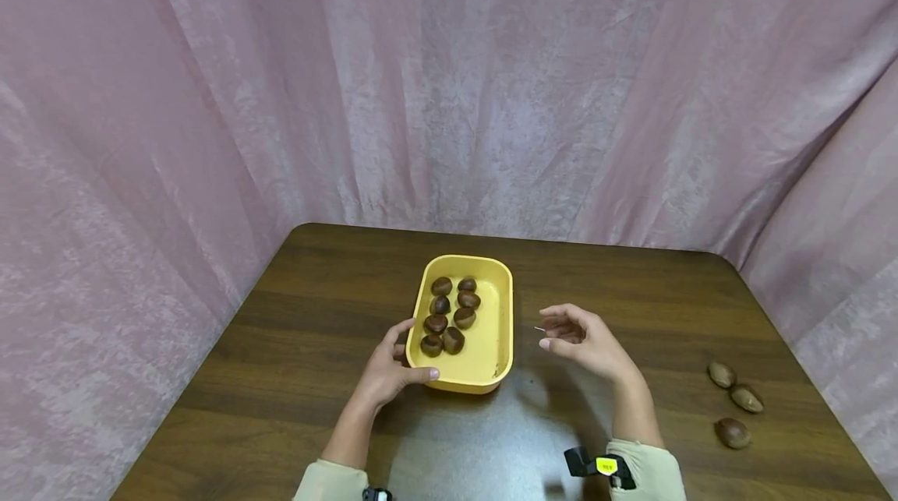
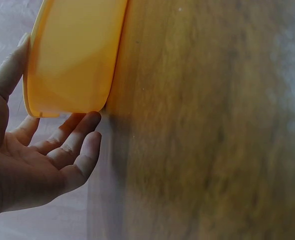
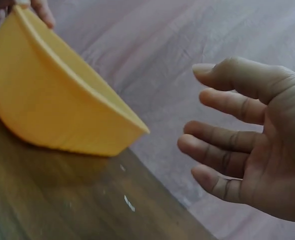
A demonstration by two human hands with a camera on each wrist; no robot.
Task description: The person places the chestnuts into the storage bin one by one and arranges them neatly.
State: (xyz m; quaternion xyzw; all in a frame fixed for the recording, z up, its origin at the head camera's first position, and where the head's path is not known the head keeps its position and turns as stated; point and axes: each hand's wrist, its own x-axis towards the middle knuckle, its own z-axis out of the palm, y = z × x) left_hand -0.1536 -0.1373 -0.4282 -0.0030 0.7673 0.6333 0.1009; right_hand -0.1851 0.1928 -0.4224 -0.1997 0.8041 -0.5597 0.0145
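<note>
A yellow plastic tray (image 1: pixel 496 329) stands on the table, with several brown chestnuts (image 1: pixel 464 318) in two rows along its left and middle part. At the tray's near left corner, my left hand (image 1: pixel 387 370) holds on: the thumb lies over the near rim and the fingers bear on the left wall. The left wrist view shows the left fingers (image 2: pixel 70 145) bent against the tray's outer side (image 2: pixel 75 65). To the right of the tray, my right hand (image 1: pixel 585 341) hovers above the table with loosely bent fingers and nothing between them. The right wrist view confirms that the right hand (image 3: pixel 242 135) is apart from the tray.
Three loose chestnuts (image 1: pixel 733 432) lie on the table far to the right, beyond my right hand. A small white scrap (image 3: pixel 129 203) lies on the dark wooden table (image 1: pixel 337 283) near the tray. Pink curtains (image 1: pixel 449 96) hang behind the table's far edge.
</note>
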